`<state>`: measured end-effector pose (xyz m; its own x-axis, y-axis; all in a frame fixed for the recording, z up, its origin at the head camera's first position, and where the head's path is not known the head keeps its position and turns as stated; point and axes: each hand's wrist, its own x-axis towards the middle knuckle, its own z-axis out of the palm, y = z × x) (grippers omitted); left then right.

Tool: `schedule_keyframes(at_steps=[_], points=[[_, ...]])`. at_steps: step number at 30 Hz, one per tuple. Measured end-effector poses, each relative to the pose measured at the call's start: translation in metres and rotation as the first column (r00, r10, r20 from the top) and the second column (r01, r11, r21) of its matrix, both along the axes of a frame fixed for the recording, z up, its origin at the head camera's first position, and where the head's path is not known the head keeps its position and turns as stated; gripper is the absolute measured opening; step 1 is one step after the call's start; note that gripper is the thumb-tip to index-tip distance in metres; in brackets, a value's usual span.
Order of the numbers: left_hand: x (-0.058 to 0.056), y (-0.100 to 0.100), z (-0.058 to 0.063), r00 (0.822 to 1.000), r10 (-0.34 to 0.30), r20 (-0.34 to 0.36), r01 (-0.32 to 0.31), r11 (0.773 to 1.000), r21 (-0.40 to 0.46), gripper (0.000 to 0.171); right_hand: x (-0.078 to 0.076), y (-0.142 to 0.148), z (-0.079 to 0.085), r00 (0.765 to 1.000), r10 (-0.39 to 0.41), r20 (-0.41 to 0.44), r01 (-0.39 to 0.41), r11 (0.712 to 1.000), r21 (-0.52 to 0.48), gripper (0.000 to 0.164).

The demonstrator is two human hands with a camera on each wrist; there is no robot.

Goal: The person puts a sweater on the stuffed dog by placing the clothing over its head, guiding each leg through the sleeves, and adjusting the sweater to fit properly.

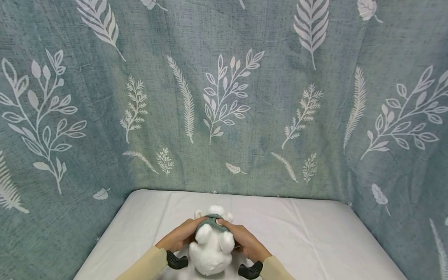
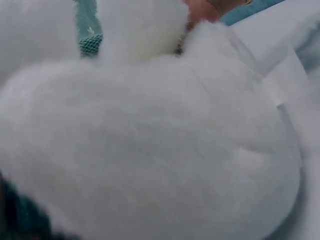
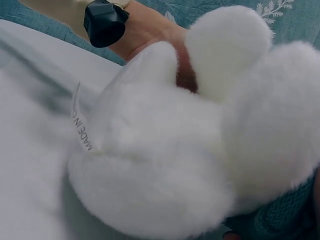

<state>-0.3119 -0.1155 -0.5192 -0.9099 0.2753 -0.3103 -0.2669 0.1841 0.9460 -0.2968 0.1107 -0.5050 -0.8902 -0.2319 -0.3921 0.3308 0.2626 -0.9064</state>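
Note:
A white fluffy plush toy [image 1: 210, 256] with small rounded ears and stubby limbs lies on the white surface, its head [image 1: 216, 210] pointing away from me. Round its neck sits a knitted green scarf [image 1: 212, 222]. My left hand [image 1: 182, 233] grips the toy's left side at the scarf, thumb on top. From the other side my right hand [image 1: 246, 242] holds it the same way, its thumb on the scarf. White fur fills most of the left wrist view. A sewn-in tag [image 3: 81, 127] with printed letters sticks out in the right wrist view. The undersides of both hands are hidden.
The white-covered table [image 1: 315, 233] spreads out on both sides and behind the toy. A blue-green curtain [image 1: 245, 163] with white leaf prints encloses the back and sides. Black wrist devices [image 1: 177, 260] sit at both cuffs.

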Motion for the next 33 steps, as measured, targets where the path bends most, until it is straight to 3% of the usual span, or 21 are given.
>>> schedule_keyframes(at_steps=[7, 12, 16, 19, 21, 23, 26, 28, 30, 33], points=[[0.002, -0.002, -0.006, 1.0, -0.026, 0.003, 0.025, 1.0, 0.004, 0.073, 0.003, 0.001, -0.005, 1.0, -0.005, 0.017, 0.005, 1.0, -0.006, 0.084], [0.004, -0.008, -0.004, 0.998, -0.056, -0.039, 0.052, 0.994, -0.101, 0.071, 0.003, 0.005, -0.008, 1.0, 0.019, -0.004, -0.019, 1.0, -0.001, 0.085], [0.005, -0.014, 0.007, 0.992, -0.029, -0.125, 0.003, 0.98, -0.199, 0.062, 0.003, 0.007, -0.005, 0.999, 0.029, -0.043, -0.028, 0.999, 0.026, 0.086], [0.005, -0.015, 0.02, 0.968, 0.017, -0.251, -0.082, 0.964, -0.254, 0.049, 0.004, 0.009, 0.001, 0.996, 0.028, -0.083, -0.024, 0.999, 0.048, 0.084], [0.005, -0.015, 0.03, 0.937, 0.038, -0.346, -0.135, 0.956, -0.262, 0.041, 0.005, 0.01, 0.005, 0.994, 0.029, -0.107, -0.023, 0.998, 0.06, 0.082], [0.007, -0.014, 0.04, 0.902, 0.027, -0.431, -0.146, 0.958, -0.246, 0.035, 0.007, 0.01, 0.01, 0.991, 0.03, -0.13, -0.02, 0.997, 0.077, 0.078], [0.012, -0.013, 0.054, 0.842, -0.088, -0.532, -0.048, 0.971, -0.236, 0.029, 0.01, 0.011, 0.014, 0.984, 0.034, -0.174, -0.018, 0.996, 0.092, 0.075], [0.017, -0.011, 0.061, 0.782, -0.211, -0.586, 0.059, 0.961, -0.269, 0.027, 0.012, 0.012, 0.016, 0.976, 0.034, -0.214, -0.014, 0.995, 0.096, 0.074], [0.021, -0.008, 0.064, 0.705, -0.332, -0.627, 0.144, 0.932, -0.332, 0.026, 0.014, 0.014, 0.017, 0.964, 0.035, -0.264, -0.008, 0.995, 0.102, 0.072], [0.027, -0.005, 0.063, 0.601, -0.452, -0.659, 0.184, 0.881, -0.436, 0.028, 0.019, 0.019, 0.015, 0.937, 0.029, -0.349, 0.009, 0.994, 0.107, 0.067]])
